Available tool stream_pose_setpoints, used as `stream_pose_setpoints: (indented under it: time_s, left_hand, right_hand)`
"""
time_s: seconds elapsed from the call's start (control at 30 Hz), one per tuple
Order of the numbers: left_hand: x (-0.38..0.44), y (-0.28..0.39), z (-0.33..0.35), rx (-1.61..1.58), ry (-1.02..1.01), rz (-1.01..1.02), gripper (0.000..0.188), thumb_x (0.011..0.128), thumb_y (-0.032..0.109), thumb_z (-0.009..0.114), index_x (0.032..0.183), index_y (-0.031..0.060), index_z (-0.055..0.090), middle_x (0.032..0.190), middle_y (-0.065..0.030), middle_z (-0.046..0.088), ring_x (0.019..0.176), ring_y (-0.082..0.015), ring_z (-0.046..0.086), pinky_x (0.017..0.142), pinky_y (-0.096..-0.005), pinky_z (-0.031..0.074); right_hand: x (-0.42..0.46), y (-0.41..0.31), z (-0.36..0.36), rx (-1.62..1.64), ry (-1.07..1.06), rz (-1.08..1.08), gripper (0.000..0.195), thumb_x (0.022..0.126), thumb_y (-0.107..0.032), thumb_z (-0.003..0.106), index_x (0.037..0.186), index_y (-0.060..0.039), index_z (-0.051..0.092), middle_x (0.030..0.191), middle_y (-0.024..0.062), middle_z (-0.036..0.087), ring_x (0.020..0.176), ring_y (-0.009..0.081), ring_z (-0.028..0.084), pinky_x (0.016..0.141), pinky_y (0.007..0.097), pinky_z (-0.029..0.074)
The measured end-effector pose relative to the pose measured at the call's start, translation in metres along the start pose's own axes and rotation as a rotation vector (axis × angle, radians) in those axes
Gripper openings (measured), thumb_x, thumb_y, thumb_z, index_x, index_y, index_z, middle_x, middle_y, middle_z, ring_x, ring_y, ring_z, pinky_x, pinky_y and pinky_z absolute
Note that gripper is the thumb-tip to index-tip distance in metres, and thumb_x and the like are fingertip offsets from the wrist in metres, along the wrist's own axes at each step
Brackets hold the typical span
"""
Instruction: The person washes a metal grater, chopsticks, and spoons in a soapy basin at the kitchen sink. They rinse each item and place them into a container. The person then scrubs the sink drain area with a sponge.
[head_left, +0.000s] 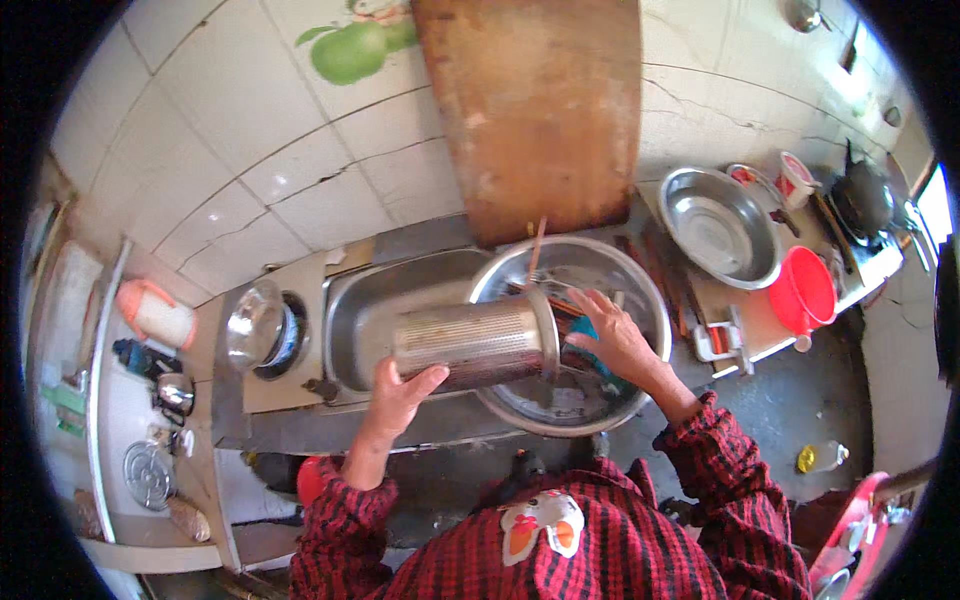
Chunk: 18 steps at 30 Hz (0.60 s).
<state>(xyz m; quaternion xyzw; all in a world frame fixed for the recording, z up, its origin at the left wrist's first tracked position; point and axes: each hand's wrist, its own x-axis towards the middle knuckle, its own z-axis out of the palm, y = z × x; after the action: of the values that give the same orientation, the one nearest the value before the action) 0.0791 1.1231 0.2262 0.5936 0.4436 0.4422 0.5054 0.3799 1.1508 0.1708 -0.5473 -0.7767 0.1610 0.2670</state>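
Note:
My left hand (401, 397) grips the closed end of a perforated metal cylinder (472, 337), which lies tilted sideways over the sink and a large metal basin. The cylinder's rimmed mouth points right, above the basin (660, 322). Beside that mouth is my right hand (611, 337), fingers spread, over a teal cloth or sponge-like thing (592, 349). Whether the right fingers touch anything is hard to tell. Chopsticks or thin sticks (537, 247) lean in the basin, and darker items lie inside it, partly hidden by the cylinder.
The steel sink (367, 300) lies under and left of the cylinder. A wooden board (547, 112) leans on the tiled wall. At the right are an empty metal bowl (720, 229), a red plastic scoop (802, 289) and a white holder (720, 341); metal bowls (255, 326) stand left.

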Motion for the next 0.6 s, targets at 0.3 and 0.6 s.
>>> stream_pose_setpoints:
  time_s: [0.3, 0.6]
  left_hand:
    - [0.035, 0.036, 0.091, -0.019, -0.088, 0.018, 0.028, 0.079, 0.011, 0.061, 0.103, -0.0021, 0.053, 0.094, -0.0042, 0.058, 0.087, -0.0111, 0.052, 0.079, -0.0271, 0.042]
    - [0.255, 0.017, 0.331, 0.232, -0.597, 0.255, 0.031, 0.081, 0.015, 0.057, 0.106, -0.0035, 0.052, 0.098, -0.0041, 0.058, 0.088, -0.0117, 0.051, 0.08, -0.0281, 0.042]
  right_hand:
    - [0.0, -0.021, -0.087, 0.445, 0.109, 0.157, 0.045, 0.072, -0.026, 0.068, 0.101, 0.0033, 0.052, 0.081, 0.0171, 0.059, 0.08, 0.0202, 0.057, 0.07, 0.0339, 0.044]
    - [0.035, 0.255, -0.248, 0.327, 0.454, 0.43, 0.022, 0.073, -0.021, 0.058, 0.067, 0.0, 0.058, 0.055, 0.0105, 0.054, 0.05, 0.0149, 0.051, 0.049, 0.0307, 0.041]
